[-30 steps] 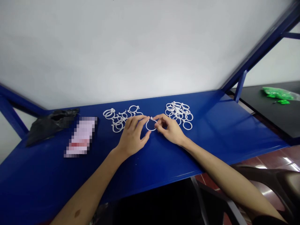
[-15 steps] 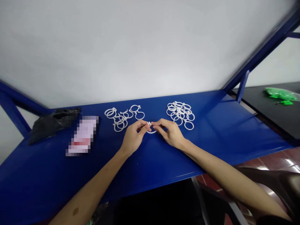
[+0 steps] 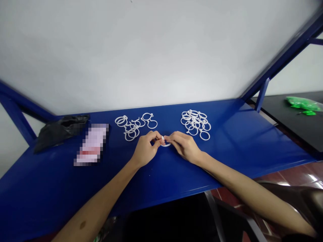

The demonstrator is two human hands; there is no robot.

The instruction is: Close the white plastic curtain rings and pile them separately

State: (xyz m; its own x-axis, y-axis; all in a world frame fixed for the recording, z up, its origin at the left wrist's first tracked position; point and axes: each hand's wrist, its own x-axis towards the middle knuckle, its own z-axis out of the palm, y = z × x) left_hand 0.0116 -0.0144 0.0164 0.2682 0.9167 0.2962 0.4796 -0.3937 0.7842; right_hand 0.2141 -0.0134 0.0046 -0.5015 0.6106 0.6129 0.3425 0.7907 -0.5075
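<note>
Between my two hands is a white plastic curtain ring [image 3: 166, 145], low over the blue table. My left hand [image 3: 145, 148] pinches its upper left part with thumb and forefinger. On the other side, my right hand [image 3: 186, 146] grips it with closed fingertips, which cover much of the ring. The fingertips of both hands nearly meet at its top, where a small white piece shows. Beyond my left hand lies a loose group of similar white rings [image 3: 135, 127], several of them with open ends. A denser pile of white rings [image 3: 193, 121] lies beyond my right hand.
The blue table [image 3: 161, 181] meets a pale wall at the back. On the left lie a black plastic bag [image 3: 58, 134] and a blurred pinkish packet [image 3: 92, 144]. Blue frame bars [image 3: 262, 94] rise at the sides. A bag of green items [image 3: 302, 103] rests on a dark table at right.
Both hands have shifted slightly toward me and right with the ring, and their fingertips are closer together. The view has also moved a little; the ring groups look unchanged.
</note>
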